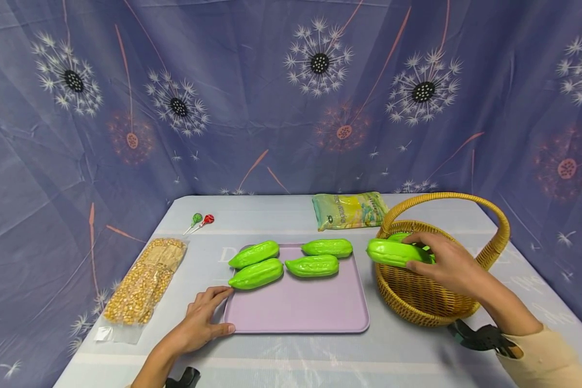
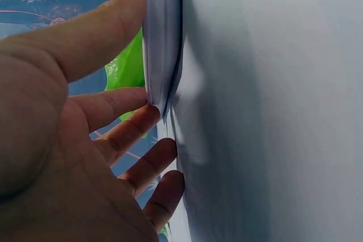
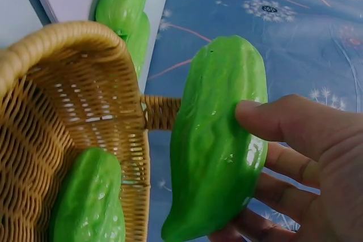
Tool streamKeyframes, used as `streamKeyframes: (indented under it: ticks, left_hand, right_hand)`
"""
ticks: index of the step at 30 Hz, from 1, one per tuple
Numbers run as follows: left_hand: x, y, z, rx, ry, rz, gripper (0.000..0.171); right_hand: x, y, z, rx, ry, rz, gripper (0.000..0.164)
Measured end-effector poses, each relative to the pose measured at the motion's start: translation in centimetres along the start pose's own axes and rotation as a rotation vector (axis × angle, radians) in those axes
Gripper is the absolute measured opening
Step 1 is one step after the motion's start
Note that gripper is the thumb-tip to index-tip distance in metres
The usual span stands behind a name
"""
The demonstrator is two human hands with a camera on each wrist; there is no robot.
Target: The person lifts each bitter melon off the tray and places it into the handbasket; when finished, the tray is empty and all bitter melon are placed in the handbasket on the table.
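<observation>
My right hand point(image 1: 448, 261) grips a glossy, ridged green bitter melon point(image 3: 218, 140), thumb on one side and fingers on the other. It is held over the left part of the wicker basket point(image 1: 417, 318). Inside the basket lies another bitter melon point(image 3: 91, 202), mostly hidden by the hand in the head view. At the left edge of the pale purple tray point(image 1: 300, 312), my left hand point(image 1: 201, 320) rests its thumb and index fingertip on the rim, spread apart. Several bitter melons lie on the tray's back half, with one bitter melon point(image 1: 256, 274) near the left fingertips.
A bag of corn kernels point(image 1: 143, 283) lies on the left of the table. Behind it are a green lollipop point(image 1: 196, 218) and a red lollipop point(image 1: 208, 219). A green-yellow packet point(image 1: 349, 210) lies at the back. The basket's tall handle point(image 1: 458, 196) arches over it.
</observation>
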State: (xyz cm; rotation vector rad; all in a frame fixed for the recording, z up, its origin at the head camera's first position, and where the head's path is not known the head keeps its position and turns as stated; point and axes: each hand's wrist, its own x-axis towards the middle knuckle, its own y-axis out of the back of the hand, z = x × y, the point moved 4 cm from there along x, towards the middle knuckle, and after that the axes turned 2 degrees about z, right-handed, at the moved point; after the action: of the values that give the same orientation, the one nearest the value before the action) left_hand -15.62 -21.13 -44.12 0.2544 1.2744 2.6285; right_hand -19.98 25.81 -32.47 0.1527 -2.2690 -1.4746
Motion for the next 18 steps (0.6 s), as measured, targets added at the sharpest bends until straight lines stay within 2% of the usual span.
streamKeyframes:
  ticks: [18]
  left_hand:
    - [0.0,0.1,0.0,-0.005,-0.006,0.009,0.074]
  right_hand:
    - [-0.2,0.4,2.1,-0.074,-0.013,-0.102,0.042]
